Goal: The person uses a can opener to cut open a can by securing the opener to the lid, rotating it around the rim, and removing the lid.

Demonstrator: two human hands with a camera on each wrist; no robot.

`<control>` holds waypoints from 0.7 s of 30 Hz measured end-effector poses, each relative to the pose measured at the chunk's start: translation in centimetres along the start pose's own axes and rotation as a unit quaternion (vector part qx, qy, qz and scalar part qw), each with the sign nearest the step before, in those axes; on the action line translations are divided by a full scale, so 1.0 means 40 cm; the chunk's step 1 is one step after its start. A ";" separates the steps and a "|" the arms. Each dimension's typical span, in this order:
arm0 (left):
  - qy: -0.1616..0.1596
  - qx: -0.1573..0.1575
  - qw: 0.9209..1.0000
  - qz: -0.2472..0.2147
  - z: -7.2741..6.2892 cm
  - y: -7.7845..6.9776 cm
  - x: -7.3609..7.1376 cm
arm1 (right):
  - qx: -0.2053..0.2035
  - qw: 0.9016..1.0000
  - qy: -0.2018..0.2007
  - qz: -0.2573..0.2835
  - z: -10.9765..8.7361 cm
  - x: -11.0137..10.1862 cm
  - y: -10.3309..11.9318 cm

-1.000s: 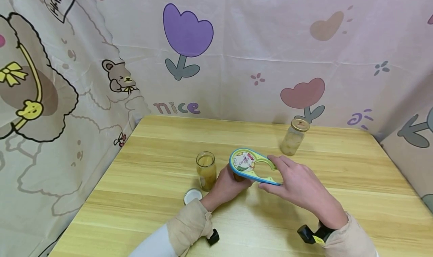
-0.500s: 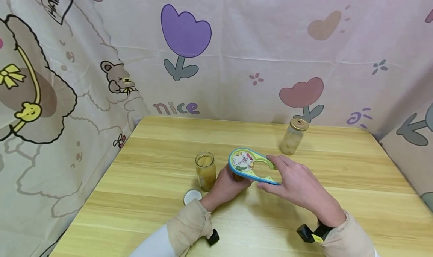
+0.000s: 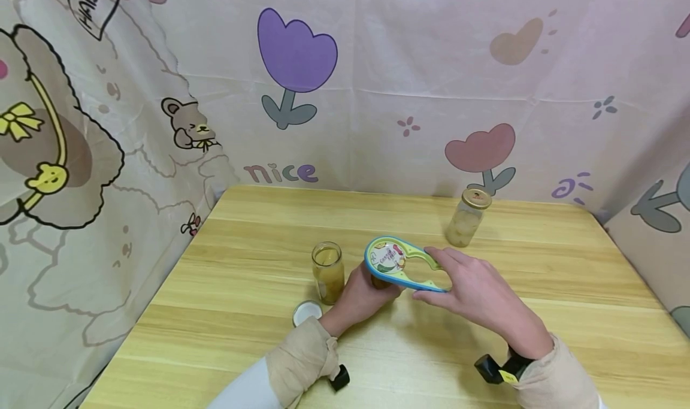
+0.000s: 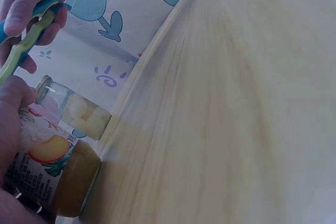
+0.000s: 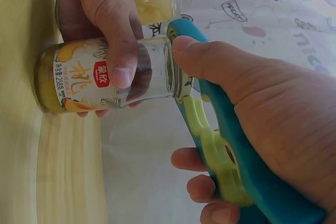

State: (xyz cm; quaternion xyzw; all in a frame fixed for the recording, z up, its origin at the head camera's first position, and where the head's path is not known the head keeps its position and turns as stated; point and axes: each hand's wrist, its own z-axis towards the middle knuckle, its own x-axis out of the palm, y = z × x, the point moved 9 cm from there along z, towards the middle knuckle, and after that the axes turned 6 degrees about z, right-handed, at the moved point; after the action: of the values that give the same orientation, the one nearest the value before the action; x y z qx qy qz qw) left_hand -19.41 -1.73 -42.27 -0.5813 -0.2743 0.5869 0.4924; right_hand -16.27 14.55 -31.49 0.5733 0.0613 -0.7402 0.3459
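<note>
My left hand grips a glass jar of canned peaches, seen with its printed label in the right wrist view. The jar stands upright on the table. A blue and green jar opener sits around the jar's lid, which has a fruit print. My right hand holds the opener's handles, its thumb on one side and fingers on the other. In the left wrist view the lower part of the peach jar shows below my fingers.
An uncapped jar of yellow fruit stands just left of my left hand. A loose lid lies white side up near my left wrist. Farther back on the right is a gold-lidded jar of pale fruit. A printed cloth hangs behind the wooden table.
</note>
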 end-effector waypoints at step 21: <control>0.023 0.004 1.000 -0.003 0.001 -0.007 0.008 | -0.029 0.999 0.004 -0.012 0.001 -0.005 -0.006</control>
State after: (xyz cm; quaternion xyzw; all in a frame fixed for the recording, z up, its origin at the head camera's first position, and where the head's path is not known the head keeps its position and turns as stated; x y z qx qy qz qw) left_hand -19.33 -1.30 -42.13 -0.5916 -0.2627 0.5729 0.5028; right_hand -16.42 14.82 -31.38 0.5652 0.0913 -0.7397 0.3536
